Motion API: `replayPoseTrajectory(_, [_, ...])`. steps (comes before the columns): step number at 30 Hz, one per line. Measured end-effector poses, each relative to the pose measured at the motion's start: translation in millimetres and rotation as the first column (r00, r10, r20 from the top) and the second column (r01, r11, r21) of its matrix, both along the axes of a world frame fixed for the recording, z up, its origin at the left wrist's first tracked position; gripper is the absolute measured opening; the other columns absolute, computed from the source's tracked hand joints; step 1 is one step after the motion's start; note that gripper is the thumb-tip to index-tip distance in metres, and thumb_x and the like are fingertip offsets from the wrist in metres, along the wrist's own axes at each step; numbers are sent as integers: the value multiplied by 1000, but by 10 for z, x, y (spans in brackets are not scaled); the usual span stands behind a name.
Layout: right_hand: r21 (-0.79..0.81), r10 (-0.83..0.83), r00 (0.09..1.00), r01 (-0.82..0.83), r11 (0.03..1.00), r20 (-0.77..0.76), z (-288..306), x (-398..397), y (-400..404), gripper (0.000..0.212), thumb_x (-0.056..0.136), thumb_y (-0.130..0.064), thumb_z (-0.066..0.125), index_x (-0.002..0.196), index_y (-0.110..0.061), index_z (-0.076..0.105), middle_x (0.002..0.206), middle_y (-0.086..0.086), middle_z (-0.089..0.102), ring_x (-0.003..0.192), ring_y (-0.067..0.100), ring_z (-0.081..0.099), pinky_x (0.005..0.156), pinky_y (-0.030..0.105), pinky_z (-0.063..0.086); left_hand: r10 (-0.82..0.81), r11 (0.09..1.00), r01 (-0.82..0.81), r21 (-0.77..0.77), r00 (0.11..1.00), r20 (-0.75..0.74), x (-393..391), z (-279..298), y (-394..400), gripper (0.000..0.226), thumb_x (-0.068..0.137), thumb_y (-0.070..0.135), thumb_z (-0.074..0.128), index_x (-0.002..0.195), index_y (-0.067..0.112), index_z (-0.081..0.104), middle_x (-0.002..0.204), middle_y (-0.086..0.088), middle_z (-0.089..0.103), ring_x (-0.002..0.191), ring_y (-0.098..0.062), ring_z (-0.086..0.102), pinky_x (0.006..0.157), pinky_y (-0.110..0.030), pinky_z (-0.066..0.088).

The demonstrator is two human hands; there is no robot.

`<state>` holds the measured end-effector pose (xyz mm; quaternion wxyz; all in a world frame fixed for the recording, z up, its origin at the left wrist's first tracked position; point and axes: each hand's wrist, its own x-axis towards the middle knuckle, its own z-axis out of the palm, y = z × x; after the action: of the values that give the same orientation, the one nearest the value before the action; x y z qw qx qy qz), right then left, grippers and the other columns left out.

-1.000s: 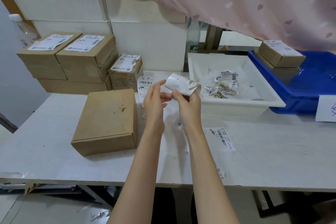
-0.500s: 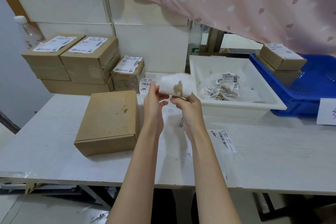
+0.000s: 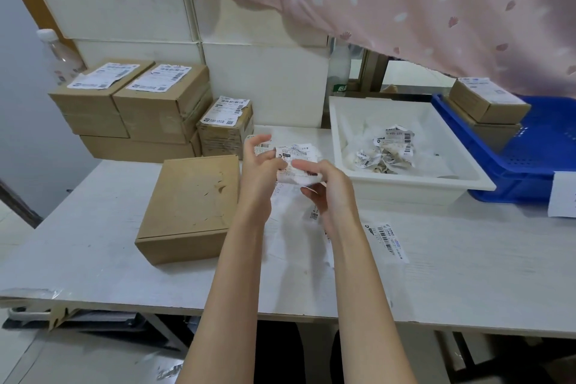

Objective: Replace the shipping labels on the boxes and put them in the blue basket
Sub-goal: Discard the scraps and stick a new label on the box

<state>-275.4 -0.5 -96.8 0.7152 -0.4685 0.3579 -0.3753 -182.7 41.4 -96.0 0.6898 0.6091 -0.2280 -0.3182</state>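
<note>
- Since half a second ago the peeled label (image 3: 296, 162) has been turned so its printed face shows, where before its blank back with a brown scrap faced up; both hands have shifted slightly right, toward the white tray (image 3: 414, 185).
- The right hand (image 3: 327, 187) grasps the label from below and behind, its fingers curled over the crumpled lower edge.
- The left hand (image 3: 260, 168) touches the label's left edge; its fingers are blurred and partly spread, so I cannot tell whether they pinch the paper.
- The label is held in the air above the table (image 3: 93, 227), just left of the tray.
- Just beside the left forearm lies a bare box (image 3: 190, 206), its top scuffed and unlabelled.
- Flat on the table under and right of the right forearm lie fresh label sheets (image 3: 388, 241) with barcodes.
- The tray holds a heap of crumpled old labels (image 3: 391, 153).
- The blue basket (image 3: 530, 165) stands at the far right, touching the tray, with labelled boxes (image 3: 489, 100) stacked inside.
- At the back left sit more stacked boxes (image 3: 140, 106) with labels on top.
</note>
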Motion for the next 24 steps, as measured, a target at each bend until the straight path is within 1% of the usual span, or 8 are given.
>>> replayPoseTrajectory(3, [-34, 12, 997, -15, 999, -82, -163, 70, -57, 32, 58, -12, 55, 69, -30, 79, 142, 20, 50, 107, 27, 63, 92, 40, 54, 52, 998, -53, 40, 998, 29, 99, 28, 57, 49, 84, -8, 57, 122, 17, 39, 106, -3, 60, 91, -23, 58, 71, -31, 44])
replayPoseTrajectory(6, [-89, 20, 996, -28, 996, -89, -149, 130, -12, 41, 62, -4, 51, 87, -19, 80, 112, 8, 67, 89, 15, 61, 73, 20, 47, 64, 992, -81, 99, 984, 169, 202, 40, 131, 50, 82, -4, 65, 116, 17, 36, 110, -14, 65, 90, -31, 64, 75, -45, 51])
replayPoseTrajectory(8, [-115, 22, 996, -32, 993, -89, -98, 179, 54, 44, 72, 7, 46, 94, -15, 77, 88, 5, 62, 68, 6, 51, 61, 10, 42, 60, 984, -103, 144, 959, 277, 250, 56, 200, 48, 84, 8, 70, 118, 17, 37, 94, -7, 64, 79, -23, 63, 73, -40, 51])
replayPoseTrajectory(12, [-164, 34, 998, -42, 986, -48, -39, 340, 200, 47, 77, 12, 42, 96, -14, 76, 79, 0, 55, 51, 1, 40, 51, 9, 37, 105, 952, -202, 229, 921, 376, 389, 102, 345, 53, 85, 30, 73, 124, 15, 41, 84, 4, 57, 75, -11, 56, 69, -28, 45])
replayPoseTrajectory(15, [-214, 49, 998, -54, 975, -28, -18, 498, 343, 46, 79, 12, 44, 100, -14, 76, 93, -2, 61, 67, 1, 50, 57, 10, 40, 113, 929, -262, 261, 872, 476, 561, 93, 508, 54, 85, 49, 68, 124, 20, 46, 89, 9, 66, 93, -14, 63, 92, -41, 48])
replayPoseTrajectory(18, [-237, 79, 997, -81, 968, -21, -18, 690, 516, 46, 80, 11, 46, 97, -20, 76, 111, 0, 62, 88, 8, 59, 68, 17, 44, 67, 895, -298, 332, 825, 561, 766, -2, 716, 43, 86, 65, 56, 114, 33, 55, 101, 19, 69, 105, -6, 60, 114, -49, 25])
replayPoseTrajectory(20, [-241, 93, 995, -102, 965, -47, -40, 791, 623, 45, 80, 9, 47, 93, -26, 73, 111, -4, 61, 93, 10, 58, 73, 19, 44, 96, 892, -308, 332, 845, 526, 853, -63, 841, 50, 81, 74, 50, 111, 34, 57, 105, 21, 68, 109, -6, 58, 117, -53, 18])
replayPoseTrajectory(24, [-284, 82, 983, -126, 950, -162, -95, 879, 734, 41, 82, 4, 48, 101, -22, 73, 116, -5, 59, 106, 8, 57, 91, 24, 47, 142, 912, -282, 297, 899, 415, 903, -71, 931, 48, 91, 65, 49, 116, 24, 58, 112, 11, 66, 109, -15, 60, 102, -40, 43])
